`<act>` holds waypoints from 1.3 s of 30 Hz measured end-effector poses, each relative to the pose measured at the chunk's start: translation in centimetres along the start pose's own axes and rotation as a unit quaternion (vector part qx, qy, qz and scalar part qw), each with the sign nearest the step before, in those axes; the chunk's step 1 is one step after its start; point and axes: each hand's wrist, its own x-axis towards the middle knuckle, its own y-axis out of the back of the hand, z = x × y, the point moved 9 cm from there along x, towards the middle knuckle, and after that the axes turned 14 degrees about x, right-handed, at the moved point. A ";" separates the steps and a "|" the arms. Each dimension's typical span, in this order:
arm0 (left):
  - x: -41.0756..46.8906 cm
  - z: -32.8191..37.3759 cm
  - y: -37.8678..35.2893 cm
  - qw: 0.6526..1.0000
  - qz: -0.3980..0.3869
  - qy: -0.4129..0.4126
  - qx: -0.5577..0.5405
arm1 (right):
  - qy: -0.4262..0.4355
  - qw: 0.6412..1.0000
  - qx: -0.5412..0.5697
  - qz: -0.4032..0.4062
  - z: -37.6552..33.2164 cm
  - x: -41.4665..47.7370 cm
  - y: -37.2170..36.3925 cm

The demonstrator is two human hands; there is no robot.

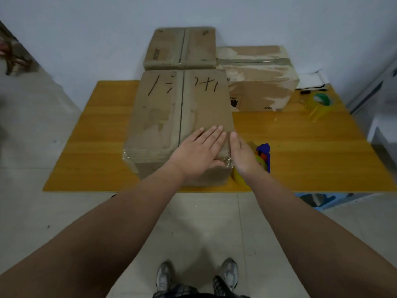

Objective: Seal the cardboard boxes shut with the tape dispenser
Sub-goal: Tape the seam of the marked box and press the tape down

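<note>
A tall cardboard box (167,117) with black handwriting stands at the front of the yellow wooden table (300,151). Clear tape shines along its near top edge. My left hand (197,151) lies flat on the box top near its right front corner, fingers straight. My right hand (242,155) is beside that corner with fingers straight, touching the box's right side. A blue and orange tape dispenser (263,155) with a yellow roll lies on the table just behind my right hand, partly hidden by it.
Two more cardboard boxes stand behind: one at the back centre (180,48), one at the back right (262,78). A yellow tape roll (320,104) and white papers (311,81) lie at the table's far right. A blue stool (320,200) sits under the table edge.
</note>
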 end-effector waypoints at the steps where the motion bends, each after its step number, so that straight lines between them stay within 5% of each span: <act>1: -0.6 -0.5 -0.4 1.000 -0.003 -0.002 0.001 | 0.012 1.000 -0.021 0.016 -0.2 -0.1 0.3; 9: -10.6 -9.6 -5.5 0.996 -0.018 0.081 -0.033 | -0.078 0.982 -0.076 0.157 1.1 -1.7 2.1; 13: -13.7 -12.8 -7.5 0.992 -0.020 0.097 -0.081 | -0.100 0.958 -0.005 0.268 1.0 -3.6 2.6; 17: -15.8 -14.6 -9.1 0.996 -0.018 0.013 -0.090 | -0.069 0.914 0.142 0.374 1.4 -6.7 -0.9; 21: -16.2 -13.5 -7.4 0.994 0.031 -0.024 -0.103 | -0.129 0.901 0.251 0.330 3.4 -8.5 -8.6; 28: -19.1 -11.8 -4.1 0.979 0.126 -0.084 -0.135 | -0.135 0.926 0.227 0.271 1.9 -7.9 -12.2; 34: -18.8 -16.5 -7.6 0.997 0.016 0.011 -0.068 | -0.122 0.966 0.148 0.173 0.2 -6.7 -11.0; 37: -18.7 -17.5 -9.7 0.997 -0.072 0.003 -0.036 | -0.127 0.986 0.081 0.075 -1.8 -5.3 -11.5; 39: -18.8 -17.0 -10.5 0.991 -0.123 0.006 -0.061 | -0.111 0.990 -0.008 0.085 -3.3 -4.5 -11.0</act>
